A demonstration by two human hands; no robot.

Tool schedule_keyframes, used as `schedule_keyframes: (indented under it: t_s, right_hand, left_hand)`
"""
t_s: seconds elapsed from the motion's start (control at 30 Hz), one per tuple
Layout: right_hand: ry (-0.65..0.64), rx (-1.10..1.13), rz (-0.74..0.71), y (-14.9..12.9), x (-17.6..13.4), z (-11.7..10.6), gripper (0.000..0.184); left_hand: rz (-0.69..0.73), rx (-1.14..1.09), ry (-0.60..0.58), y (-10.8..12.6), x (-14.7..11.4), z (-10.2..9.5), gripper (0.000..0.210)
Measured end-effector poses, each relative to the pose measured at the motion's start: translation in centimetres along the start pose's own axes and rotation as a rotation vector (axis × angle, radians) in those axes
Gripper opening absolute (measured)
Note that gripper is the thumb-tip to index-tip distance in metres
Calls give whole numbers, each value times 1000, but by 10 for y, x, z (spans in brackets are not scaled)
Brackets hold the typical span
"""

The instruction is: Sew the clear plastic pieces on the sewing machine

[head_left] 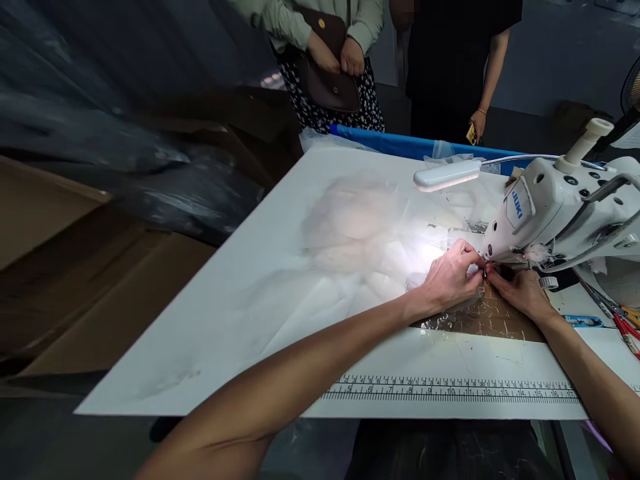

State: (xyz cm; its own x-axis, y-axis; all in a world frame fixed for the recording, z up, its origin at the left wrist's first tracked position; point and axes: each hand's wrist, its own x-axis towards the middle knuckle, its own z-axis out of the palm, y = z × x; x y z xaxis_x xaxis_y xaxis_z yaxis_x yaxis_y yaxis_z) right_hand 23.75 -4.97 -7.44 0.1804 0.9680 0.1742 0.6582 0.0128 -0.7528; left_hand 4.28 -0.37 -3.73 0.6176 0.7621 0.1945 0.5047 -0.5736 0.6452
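At the needle area of a white JUKI sewing machine [555, 200], both hands meet with their fingertips close together. My left hand [453, 275] is closed in a pinch in front of the machine head. From the other side, my right hand [523, 291] pinches near the same spot, below the head. Whatever lies between the fingertips is too small to make out. Sheer white fabric [350, 223] spreads over the table to the left of my left hand. Beneath the hands is a brown plate [493, 320] strewn with loose thread ends.
A lamp bar [447, 175] reaches out from the machine. Blue thread snips [584, 321] and red-handled scissors [625, 331] lie at right. A ruler strip [450, 390] runs along the front of the white table [165, 353]. Cardboard boxes [125, 300] stand left; two people stand beyond the table.
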Motion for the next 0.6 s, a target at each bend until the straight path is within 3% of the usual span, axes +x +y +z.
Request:
schedule_keyframes:
  t_s: [0.17,0.27,0.4,0.5,0.6]
  right_hand:
    - [-27,-16,10,-11,-1,-2,22]
    - [-45,-18,-3,-23,-3,-9,18]
    - [-101,-47,-40,-34,-22,-22,18]
    - [-175,-106,-174,-38,-43,-26,15]
    - [-134,-149,-268,-39,-56,-20,10]
  left_hand:
    - [106,181,72,0,-2,-7,24]
    - [128,323,-65,-2,-2,-17,38]
    - [-28,523,-161,8,-11,-31,57]
    - [-61,592,-156,25,-16,-39,53]
    - [-30,504,-163,37,-11,-36,40]
